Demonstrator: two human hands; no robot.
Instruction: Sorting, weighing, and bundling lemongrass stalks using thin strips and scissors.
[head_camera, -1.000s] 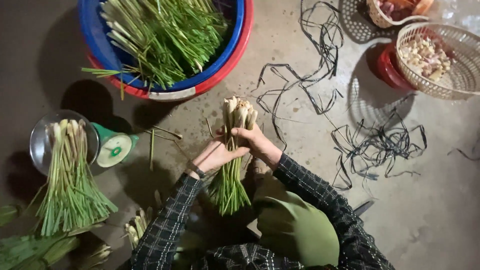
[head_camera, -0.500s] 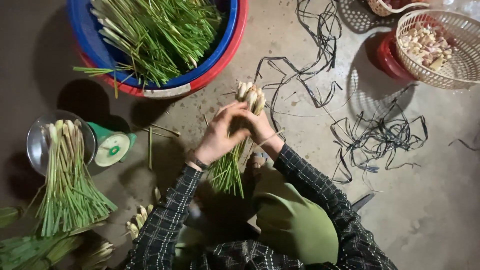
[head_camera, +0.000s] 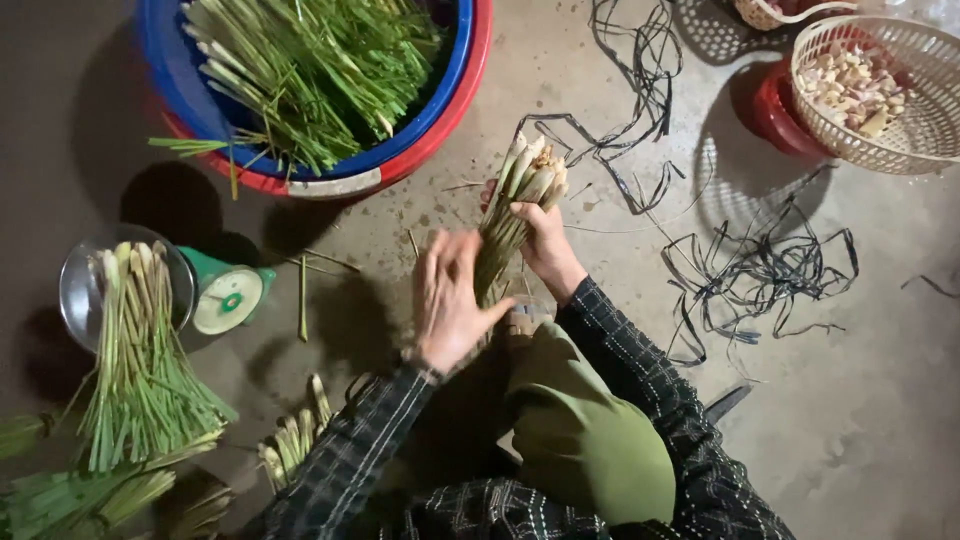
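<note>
Concrete floor (head_camera: 560, 60) carries black plastic strips (head_camera: 760, 270) and a blue-red basin (head_camera: 455, 110); right hand (head_camera: 545, 240) grips a pale-ended green stalk bundle (head_camera: 515, 205), left hand (head_camera: 450, 300) open against it.

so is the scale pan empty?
No, a lemongrass bundle lies across the pan of the green scale.

A produce-packing spot on a concrete floor (head_camera: 880, 420): beside the kitchen scale (head_camera: 225, 297), lemongrass bundles are lying weighed and a basin (head_camera: 440, 110) is sitting heaped with stalks.

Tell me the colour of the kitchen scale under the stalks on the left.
Green, with a pale round dial; the kitchen scale shows best in the head view, its metal pan holding stalks.
</note>
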